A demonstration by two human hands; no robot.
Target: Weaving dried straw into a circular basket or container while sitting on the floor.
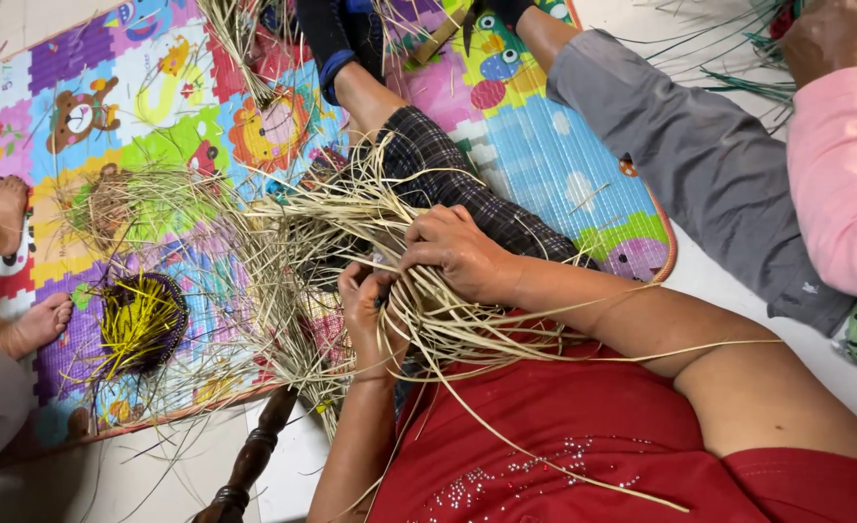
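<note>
Both hands in a straw bundle [351,228]: right hand [457,254] clamped over strands, left hand [365,305] pinching some just beneath. Yellow-black woven piece [140,322] left on play mat [545,155].

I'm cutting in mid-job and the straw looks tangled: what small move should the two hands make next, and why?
Probably draw one loose strand free with the left hand while the right hand presses the bundle of pale straw strips flat. Both hands grip the same knot of strips over the lap, and many long ends trail across the red shirt, so separating one seems needed first.
</note>
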